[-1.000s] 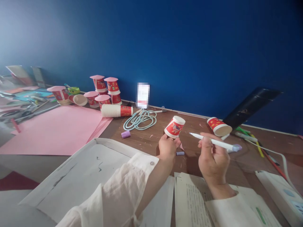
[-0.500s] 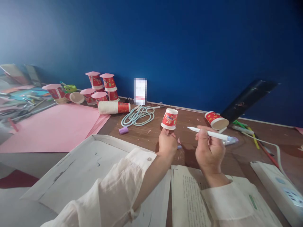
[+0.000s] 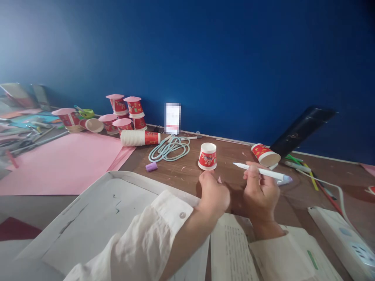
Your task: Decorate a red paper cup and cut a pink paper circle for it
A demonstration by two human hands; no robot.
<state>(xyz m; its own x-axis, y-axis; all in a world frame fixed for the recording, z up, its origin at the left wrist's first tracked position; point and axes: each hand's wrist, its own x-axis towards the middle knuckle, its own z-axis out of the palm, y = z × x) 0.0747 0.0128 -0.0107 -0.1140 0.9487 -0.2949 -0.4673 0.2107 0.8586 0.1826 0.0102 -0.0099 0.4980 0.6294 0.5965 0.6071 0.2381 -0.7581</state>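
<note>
Clamps the right hand (image 3: 262, 193) around a white marker (image 3: 271, 173), pointing its tip leftward above the brown table (image 3: 231, 150). Curls the left hand (image 3: 214, 192) just in front of a red paper cup (image 3: 207, 158), set upside down on the table; cannot tell whether closed on anything or touching the cup. To the cup's left, a coiled pale blue cable (image 3: 161, 152) and a purple cap (image 3: 151, 167).

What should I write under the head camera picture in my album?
Right hand holds a white marker; left hand is near an upside-down red paper cup.
</note>
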